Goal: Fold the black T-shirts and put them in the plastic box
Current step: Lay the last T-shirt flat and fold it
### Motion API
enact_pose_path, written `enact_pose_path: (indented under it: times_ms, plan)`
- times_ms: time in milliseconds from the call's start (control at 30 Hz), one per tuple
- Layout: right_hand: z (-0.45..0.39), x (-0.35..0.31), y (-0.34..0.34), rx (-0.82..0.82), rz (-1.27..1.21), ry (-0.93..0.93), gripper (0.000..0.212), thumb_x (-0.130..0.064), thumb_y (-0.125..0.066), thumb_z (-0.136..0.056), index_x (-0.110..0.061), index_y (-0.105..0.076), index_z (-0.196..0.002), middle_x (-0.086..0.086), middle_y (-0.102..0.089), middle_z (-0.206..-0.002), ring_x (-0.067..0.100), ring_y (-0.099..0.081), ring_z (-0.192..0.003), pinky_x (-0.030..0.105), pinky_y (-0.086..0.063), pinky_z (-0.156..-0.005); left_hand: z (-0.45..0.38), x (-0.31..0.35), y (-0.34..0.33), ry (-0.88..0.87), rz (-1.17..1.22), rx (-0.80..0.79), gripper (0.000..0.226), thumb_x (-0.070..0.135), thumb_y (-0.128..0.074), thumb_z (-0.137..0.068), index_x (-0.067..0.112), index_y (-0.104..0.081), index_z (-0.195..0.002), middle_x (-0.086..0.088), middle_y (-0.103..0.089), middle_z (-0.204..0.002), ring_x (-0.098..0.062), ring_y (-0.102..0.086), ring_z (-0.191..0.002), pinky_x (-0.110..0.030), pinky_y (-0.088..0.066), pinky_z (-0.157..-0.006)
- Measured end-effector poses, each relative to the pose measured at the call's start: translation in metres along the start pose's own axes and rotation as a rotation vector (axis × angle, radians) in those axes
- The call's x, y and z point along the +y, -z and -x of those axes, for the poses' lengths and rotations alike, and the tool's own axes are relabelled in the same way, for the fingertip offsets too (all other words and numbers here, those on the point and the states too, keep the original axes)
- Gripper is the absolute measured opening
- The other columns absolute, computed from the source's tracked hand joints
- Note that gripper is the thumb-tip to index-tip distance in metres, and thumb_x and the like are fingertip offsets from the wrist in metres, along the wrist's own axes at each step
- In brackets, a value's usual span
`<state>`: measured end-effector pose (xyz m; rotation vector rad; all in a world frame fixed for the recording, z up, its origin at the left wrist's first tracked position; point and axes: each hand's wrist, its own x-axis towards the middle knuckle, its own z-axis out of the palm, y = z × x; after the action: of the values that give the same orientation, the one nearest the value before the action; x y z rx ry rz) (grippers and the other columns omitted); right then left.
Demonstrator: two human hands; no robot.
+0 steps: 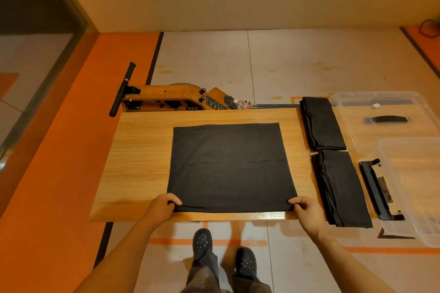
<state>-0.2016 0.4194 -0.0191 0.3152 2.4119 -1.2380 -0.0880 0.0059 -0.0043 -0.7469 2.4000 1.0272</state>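
We see a black T-shirt [229, 166] lying flat in a near-square on the wooden table [140, 150]. Our left hand [162, 207] pinches its near-left corner and our right hand [306, 209] its near-right corner. The cloth stretches away from both grips; the clear plastic box [414, 188] sits to the right.

Wooden table [142, 150]; rowing machine [171, 98] behind it; black shoes [202, 241] below.

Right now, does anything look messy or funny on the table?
Mostly neat. The far folded T-shirt and near folded T-shirt each poke past the table edge; both hands pinch the flat shirt.
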Motion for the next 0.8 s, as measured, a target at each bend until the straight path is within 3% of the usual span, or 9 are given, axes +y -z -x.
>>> enact_pose_path:
  times_ms: [133, 233, 300, 467, 600, 800]
  plan:
    - [-0.001, 0.001, 0.003, -0.016, -0.041, -0.044, 0.022, 0.007, -0.057, -0.091, -0.011, -0.069, -0.093, 0.003, -0.067, -0.095, 0.022, -0.063, -0.094, 0.035, -0.053, -0.089, 0.002, -0.003, 0.005, 0.019, 0.026, 0.007, 0.034, -0.005, -0.053, -0.091, 0.024, -0.066, -0.080, 0.003, -0.064, -0.095, -0.014, -0.059, -0.098, -0.017, -0.041, -0.085]
    - [0.001, 0.000, 0.002, -0.052, -0.056, -0.048, 0.023, 0.006, -0.067, -0.085, -0.013, -0.067, -0.098, 0.002, -0.066, -0.097, 0.021, -0.064, -0.095, 0.026, -0.054, -0.081, 0.010, -0.002, 0.006, 0.012, 0.080, -0.016, 0.024, 0.002, -0.069, -0.084, 0.025, -0.065, -0.084, 0.005, -0.064, -0.094, -0.011, -0.058, -0.093, -0.010, -0.040, -0.073]
    - [0.004, -0.002, 0.001, -0.081, -0.056, -0.045, 0.028, 0.005, -0.072, -0.082, -0.015, -0.065, -0.100, 0.000, -0.066, -0.097, 0.017, -0.064, -0.092, 0.020, -0.053, -0.073, 0.014, -0.004, 0.006, -0.016, 0.090, -0.018, 0.030, 0.001, -0.078, -0.075, 0.025, -0.064, -0.087, 0.003, -0.064, -0.094, -0.010, -0.059, -0.090, -0.009, -0.042, -0.070]
    - [0.004, 0.000, 0.000, -0.078, -0.041, -0.037, 0.038, 0.011, -0.070, -0.081, -0.014, -0.064, -0.108, 0.007, -0.068, -0.100, 0.022, -0.069, -0.087, 0.034, -0.059, -0.083, 0.019, -0.011, 0.003, 0.025, 0.082, 0.080, 0.031, -0.007, -0.071, -0.077, 0.022, -0.067, -0.084, -0.001, -0.064, -0.086, -0.017, -0.059, -0.080, -0.013, -0.044, -0.066]
    - [0.002, -0.002, 0.002, -0.051, -0.075, -0.004, 0.033, 0.013, -0.064, -0.085, -0.013, -0.066, -0.106, 0.008, -0.067, -0.103, 0.022, -0.066, -0.091, 0.030, -0.056, -0.081, 0.019, -0.007, 0.005, 0.056, 0.120, 0.144, 0.025, -0.002, -0.071, -0.079, 0.023, -0.068, -0.078, -0.001, -0.061, -0.070, -0.013, -0.054, -0.065, -0.018, -0.042, -0.058]
    - [-0.016, -0.017, 0.005, -0.010, -0.057, 0.037, 0.019, 0.000, -0.067, -0.088, -0.012, -0.069, -0.104, 0.005, -0.067, -0.102, 0.023, -0.062, -0.098, 0.039, -0.053, -0.092, 0.008, 0.001, 0.017, 0.015, 0.136, 0.171, 0.017, 0.007, -0.072, -0.081, 0.023, -0.070, -0.080, 0.000, -0.069, -0.076, -0.020, -0.063, -0.076, -0.021, -0.045, -0.064]
